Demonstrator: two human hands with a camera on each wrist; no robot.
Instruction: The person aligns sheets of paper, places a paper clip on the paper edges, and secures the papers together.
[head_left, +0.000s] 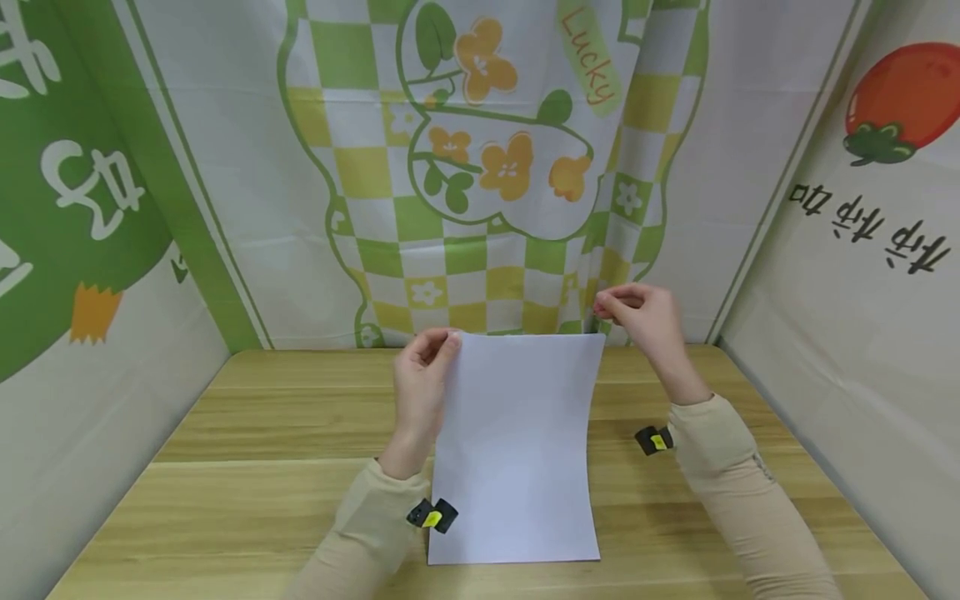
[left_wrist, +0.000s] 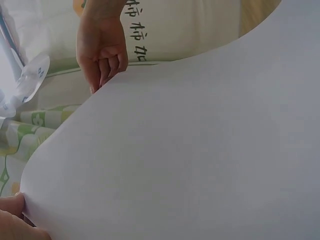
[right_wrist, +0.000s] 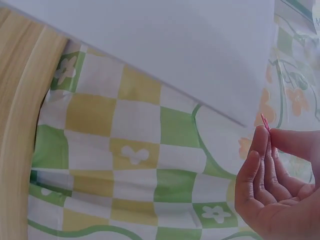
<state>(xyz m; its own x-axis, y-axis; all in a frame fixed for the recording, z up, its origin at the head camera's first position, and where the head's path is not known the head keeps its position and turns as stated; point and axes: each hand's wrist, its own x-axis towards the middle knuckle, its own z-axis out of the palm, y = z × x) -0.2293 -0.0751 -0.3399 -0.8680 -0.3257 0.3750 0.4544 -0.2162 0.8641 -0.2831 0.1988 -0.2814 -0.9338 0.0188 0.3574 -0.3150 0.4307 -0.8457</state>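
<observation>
1. Head view: The left hand (head_left: 422,383) pinched the white sheet of paper (head_left: 517,442) at its upper left corner between thumb and fingers. The sheet stood out lengthwise over the wood-grain table (head_left: 262,500), slightly bowed; contact at its lower edge could not be told. The right hand (head_left: 651,325), thumb and forefinger closed together, held a small red loop (head_left: 597,308) near the upper right corner. Beige sleeves (head_left: 716,437) covered both forearms, with a black wrist device with yellow mark (head_left: 432,517) at each cuff. Behind the table hung a green-and-yellow checked curtain (head_left: 457,254) with "Lucky" lettering.

2. Left wrist view: Sheet filled most of the frame, its edge curving. Left fingertips gripped that edge at lower left; right hand appeared beyond it at the top, fingers bent, tips partly hidden.

3. Right wrist view: Thumb and forefinger pinched the red loop, thin as wire and like a paper clip's end; the remainder was hidden by the fingers. Other fingers were curled. Sheet corner lay just beside the fingertips; touching or apart, could not tell.
</observation>
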